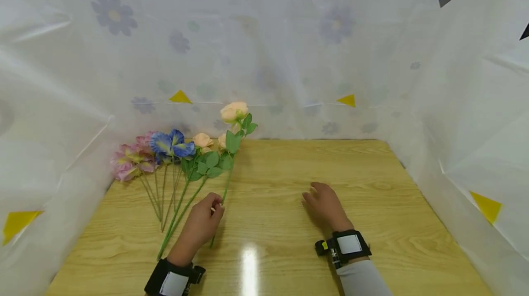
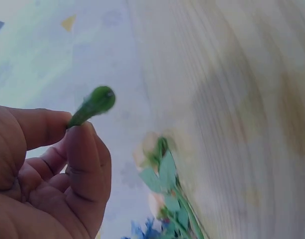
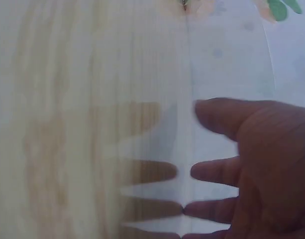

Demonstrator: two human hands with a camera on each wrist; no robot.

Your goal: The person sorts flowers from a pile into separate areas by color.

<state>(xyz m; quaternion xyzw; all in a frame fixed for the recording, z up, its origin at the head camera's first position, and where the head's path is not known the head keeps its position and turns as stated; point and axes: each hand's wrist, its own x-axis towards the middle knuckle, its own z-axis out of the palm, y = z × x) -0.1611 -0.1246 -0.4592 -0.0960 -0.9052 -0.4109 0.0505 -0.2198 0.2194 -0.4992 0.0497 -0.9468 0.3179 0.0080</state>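
My left hand (image 1: 201,220) pinches the green stem of a peach artificial rose (image 1: 234,111) between thumb and fingers. The held rose slants up and away, its bloom above the far table edge. In the left wrist view, the rounded green stem end (image 2: 100,101) pokes out past the fingertips. Just left of that hand lie other peach roses (image 1: 202,140) with long green stems. My right hand (image 1: 326,205) holds nothing and hovers low over the table's right half; in the right wrist view its fingers (image 3: 217,170) are extended and spread, near their reflection or shadow on the wood.
Blue irises (image 1: 174,143) and pink flowers (image 1: 133,158) on thin stems lie at the table's back left. The wooden table (image 1: 281,222) is enclosed at the back and sides by a whitish printed sheet (image 1: 281,57) with flowers and triangles.
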